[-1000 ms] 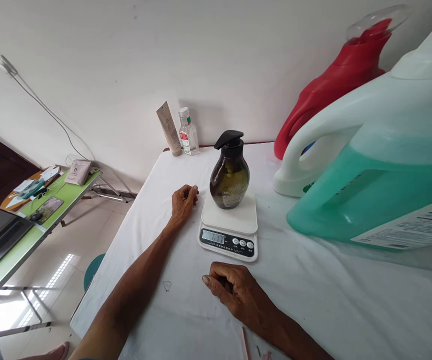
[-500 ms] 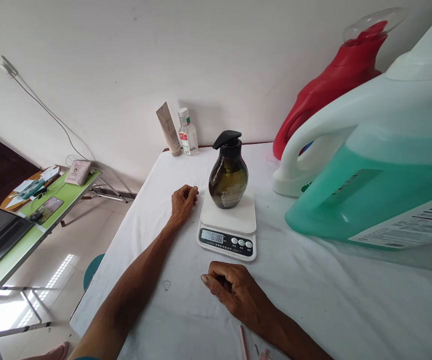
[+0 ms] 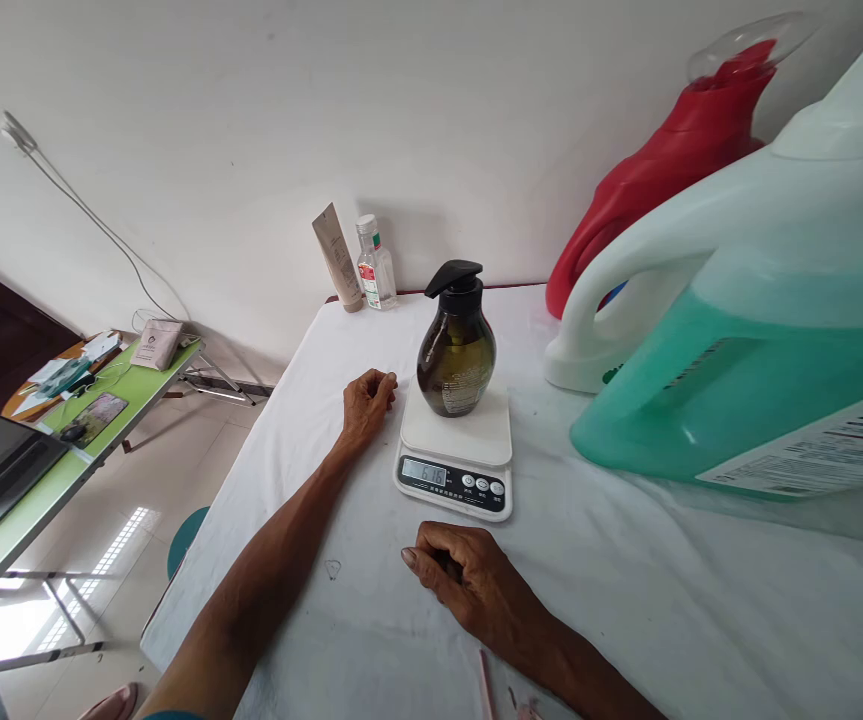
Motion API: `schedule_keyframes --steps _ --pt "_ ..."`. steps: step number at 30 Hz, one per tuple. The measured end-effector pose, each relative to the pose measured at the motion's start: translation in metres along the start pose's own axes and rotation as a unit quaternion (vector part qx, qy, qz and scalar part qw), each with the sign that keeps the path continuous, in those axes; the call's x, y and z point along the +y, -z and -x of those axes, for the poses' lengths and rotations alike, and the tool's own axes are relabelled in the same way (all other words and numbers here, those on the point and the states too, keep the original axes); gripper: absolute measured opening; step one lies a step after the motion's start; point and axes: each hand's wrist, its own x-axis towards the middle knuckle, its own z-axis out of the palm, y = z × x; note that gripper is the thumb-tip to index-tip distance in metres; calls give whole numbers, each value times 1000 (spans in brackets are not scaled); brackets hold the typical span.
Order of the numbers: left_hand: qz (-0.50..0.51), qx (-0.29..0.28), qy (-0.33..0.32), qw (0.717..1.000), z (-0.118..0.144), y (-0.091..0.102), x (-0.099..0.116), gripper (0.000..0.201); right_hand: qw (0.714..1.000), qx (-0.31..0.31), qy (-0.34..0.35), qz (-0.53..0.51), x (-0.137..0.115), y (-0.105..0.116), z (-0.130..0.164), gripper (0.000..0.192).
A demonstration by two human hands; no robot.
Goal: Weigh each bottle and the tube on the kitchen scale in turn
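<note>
Resting loosely curled on a white-covered table (image 3: 626, 600), a person's left hand (image 3: 366, 402) and right hand (image 3: 468, 580) flank a small white kitchen scale (image 3: 455, 455) on which a dark amber pump bottle (image 3: 456, 352) stands upright, its black pump head turned to the left. Both hands hold nothing: the left lies just beside the scale's left edge, fingers folded in, apart from the platform; the right lies near the front of the scale, below its lit display (image 3: 425, 473), fingers bent under. To the right, a large green-and-white detergent jug (image 3: 746, 330) lies near the scale, with a red jug (image 3: 671, 160) behind it. At the wall stand a beige tube (image 3: 338, 258) and a small clear bottle (image 3: 375, 265). The risk lies in closeness: the left hand sits so near the platform that a slight brush would likely disturb the reading, and the round-bellied, narrow-based bottle, standing toward the rear of the platform, could probably tip if the scale were nudged. A green side table (image 3: 63, 440) stands well apart at left.
</note>
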Motion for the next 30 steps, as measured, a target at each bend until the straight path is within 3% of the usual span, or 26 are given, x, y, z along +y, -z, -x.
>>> schedule_keyframes --steps 3,5,9,13,15,18,20,24,27,30 --pt "8 5 -5 1000 2 3 4 44 1000 -1 1 -4 0 0 0 42" --pt "15 18 -44 999 5 7 13 48 1000 -1 2 -3 0 0 0 42" --pt "2 -8 -172 985 17 14 43 92 1000 3 12 6 0 0 0 41" --pt "-53 -62 -205 975 27 -1 70 115 1000 3 13 4 -1 0 -1 38" --pt "-82 -63 -184 977 29 -15 78 102 1000 6 11 2 -1 -1 -2 37" --pt "-125 -33 -130 983 29 -31 84 63 1000 10 11 3 1 -1 -2 37" --pt "-134 -18 -111 985 25 -36 85 51 1000 12 12 0 3 -2 -2 38" --pt "-129 9 -116 985 -8 -38 92 50 1000 14 11 -9 4 -3 -3 37" --pt "-145 50 -114 982 -57 -47 96 50 1000 10 6 -13 4 -2 -1 37" --pt "-199 92 -72 973 -112 -62 95 50 1000 18 2 -10 11 -6 0 38"
